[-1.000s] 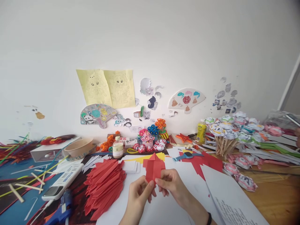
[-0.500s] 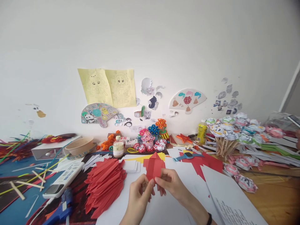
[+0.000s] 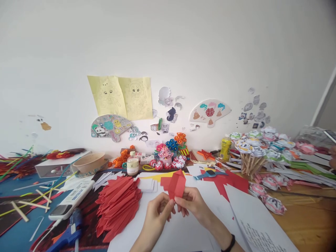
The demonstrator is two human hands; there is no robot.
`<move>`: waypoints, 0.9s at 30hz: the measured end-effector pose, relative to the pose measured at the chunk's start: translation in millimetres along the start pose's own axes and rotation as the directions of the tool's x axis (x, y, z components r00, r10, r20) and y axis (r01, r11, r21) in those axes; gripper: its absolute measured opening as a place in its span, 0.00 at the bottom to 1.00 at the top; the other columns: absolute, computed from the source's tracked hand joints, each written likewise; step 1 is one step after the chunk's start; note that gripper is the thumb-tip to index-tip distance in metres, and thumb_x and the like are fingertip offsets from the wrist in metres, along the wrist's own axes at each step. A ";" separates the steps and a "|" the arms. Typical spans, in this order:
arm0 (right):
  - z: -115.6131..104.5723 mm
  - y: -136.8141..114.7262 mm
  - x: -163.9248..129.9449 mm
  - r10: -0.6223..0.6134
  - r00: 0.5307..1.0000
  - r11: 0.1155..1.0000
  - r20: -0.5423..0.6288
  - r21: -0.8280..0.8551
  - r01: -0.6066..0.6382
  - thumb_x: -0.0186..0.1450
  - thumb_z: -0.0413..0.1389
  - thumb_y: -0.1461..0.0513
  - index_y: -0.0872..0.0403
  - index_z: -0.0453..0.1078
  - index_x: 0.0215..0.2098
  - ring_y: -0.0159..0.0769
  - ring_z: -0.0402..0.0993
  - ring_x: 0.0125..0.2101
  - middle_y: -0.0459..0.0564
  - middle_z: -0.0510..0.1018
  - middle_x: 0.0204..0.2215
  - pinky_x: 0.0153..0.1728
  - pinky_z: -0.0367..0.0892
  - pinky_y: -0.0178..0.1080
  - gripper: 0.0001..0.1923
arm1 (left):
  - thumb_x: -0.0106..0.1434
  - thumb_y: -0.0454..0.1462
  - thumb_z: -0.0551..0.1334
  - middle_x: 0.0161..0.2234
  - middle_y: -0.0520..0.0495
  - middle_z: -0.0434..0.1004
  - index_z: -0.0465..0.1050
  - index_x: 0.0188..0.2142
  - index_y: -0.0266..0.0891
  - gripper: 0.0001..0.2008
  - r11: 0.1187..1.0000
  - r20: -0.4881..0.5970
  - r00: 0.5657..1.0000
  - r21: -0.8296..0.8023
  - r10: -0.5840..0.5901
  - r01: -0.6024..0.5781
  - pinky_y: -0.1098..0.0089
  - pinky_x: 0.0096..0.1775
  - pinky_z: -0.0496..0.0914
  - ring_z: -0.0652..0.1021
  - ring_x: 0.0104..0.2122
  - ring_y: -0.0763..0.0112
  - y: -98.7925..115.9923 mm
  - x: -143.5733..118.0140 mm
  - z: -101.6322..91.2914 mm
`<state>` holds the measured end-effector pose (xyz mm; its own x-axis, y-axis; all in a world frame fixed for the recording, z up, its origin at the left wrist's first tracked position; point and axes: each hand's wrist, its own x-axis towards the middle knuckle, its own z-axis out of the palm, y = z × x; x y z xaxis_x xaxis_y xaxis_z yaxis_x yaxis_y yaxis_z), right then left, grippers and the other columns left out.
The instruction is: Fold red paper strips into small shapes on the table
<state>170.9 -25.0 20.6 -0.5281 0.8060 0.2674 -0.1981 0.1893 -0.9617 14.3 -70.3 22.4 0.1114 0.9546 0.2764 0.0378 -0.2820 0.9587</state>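
Both hands [image 3: 174,206] raised, fingertips apparently pinching red folded paper [image 3: 176,185].

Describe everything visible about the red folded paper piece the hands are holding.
The red folded paper piece looks like matte craft paper, creased into a pointed top with flaps spreading to either side and a narrower lower end. It is held upright above the white sheet, tilted slightly right. The left hand and right hand pinch its lower end; nothing else touches it.
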 end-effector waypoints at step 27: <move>-7.3 10.3 3.3 0.046 0.998 0.993 -0.032 -0.106 -0.050 0.57 0.59 0.52 0.59 0.71 0.25 0.25 0.61 0.12 0.44 0.71 0.14 0.12 0.56 0.28 0.17 | 0.55 0.47 0.64 0.20 0.48 0.74 0.69 0.24 0.34 0.16 0.986 0.043 0.985 -0.026 -0.165 0.167 0.75 0.21 0.64 0.69 0.17 0.76 6.5 0.1 -1.0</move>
<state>173.1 -16.3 11.1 -0.5096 0.8317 0.2205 -0.0832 0.2074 -0.9747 13.5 -71.9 28.7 0.1463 0.9830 0.1110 0.0304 -0.1166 0.9927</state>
